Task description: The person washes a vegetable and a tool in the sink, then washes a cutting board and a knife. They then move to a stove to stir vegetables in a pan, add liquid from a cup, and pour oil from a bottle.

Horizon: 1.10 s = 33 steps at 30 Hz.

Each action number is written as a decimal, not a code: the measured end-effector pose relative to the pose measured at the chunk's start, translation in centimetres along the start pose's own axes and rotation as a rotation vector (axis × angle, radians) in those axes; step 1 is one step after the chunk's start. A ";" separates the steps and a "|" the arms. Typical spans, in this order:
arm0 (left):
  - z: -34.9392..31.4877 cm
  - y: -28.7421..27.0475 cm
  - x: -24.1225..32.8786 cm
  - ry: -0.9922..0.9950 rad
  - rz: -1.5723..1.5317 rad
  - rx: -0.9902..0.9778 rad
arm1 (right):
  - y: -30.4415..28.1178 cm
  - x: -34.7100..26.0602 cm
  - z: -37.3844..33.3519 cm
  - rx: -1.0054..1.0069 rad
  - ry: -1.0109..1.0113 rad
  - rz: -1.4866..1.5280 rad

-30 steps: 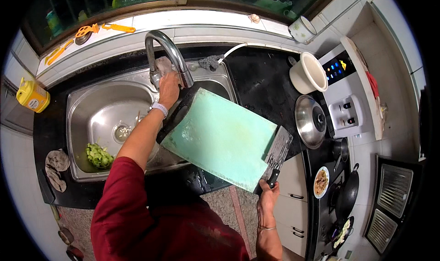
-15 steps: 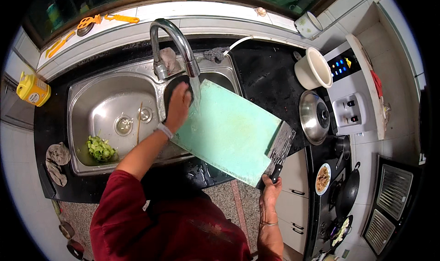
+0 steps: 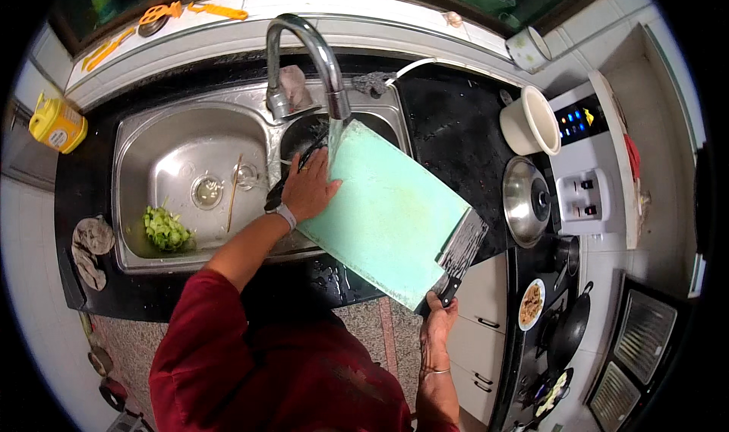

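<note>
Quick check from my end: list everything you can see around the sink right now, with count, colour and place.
cutting board: 1, pale green, tilted over the right basin under the tap
cleaver: 1, dark steel, against the board's lower right edge
faucet: 1, chrome, water running
double sink: 1, steel
chopped greens: 1 pile, green, left basin
yellow container: 1, counter far left
pot lid: 1, steel, right counter
white pot: 1, right counter
wok: 1, black, lower right
left hand: on the board's left edge
right hand: grips the cleaver's handle
</note>
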<state>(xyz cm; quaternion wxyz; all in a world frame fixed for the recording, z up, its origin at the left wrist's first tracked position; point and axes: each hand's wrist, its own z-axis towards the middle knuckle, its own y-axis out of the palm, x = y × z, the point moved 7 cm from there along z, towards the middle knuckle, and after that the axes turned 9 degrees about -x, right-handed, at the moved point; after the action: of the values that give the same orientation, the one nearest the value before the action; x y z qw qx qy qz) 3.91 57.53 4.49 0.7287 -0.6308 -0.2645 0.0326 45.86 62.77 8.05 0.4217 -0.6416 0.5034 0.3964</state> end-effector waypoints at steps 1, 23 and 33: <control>0.0 0.3 0.9 -0.021 0.128 0.003 | 0.5 -1.0 -0.4 0.017 0.003 0.000; 5.3 3.7 21.4 0.337 -0.181 -0.321 | 0.1 -5.4 -0.6 0.114 -0.119 0.319; 10.3 4.6 13.2 -0.120 -0.141 -0.270 | 0.7 -4.0 0.2 0.101 -0.118 0.236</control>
<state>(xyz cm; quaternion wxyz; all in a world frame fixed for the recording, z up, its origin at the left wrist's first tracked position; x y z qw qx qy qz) 12.14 72.77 5.41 0.6206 -0.6999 -0.3533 -0.0168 44.45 64.08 11.67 0.4327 -0.5317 0.5689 0.4544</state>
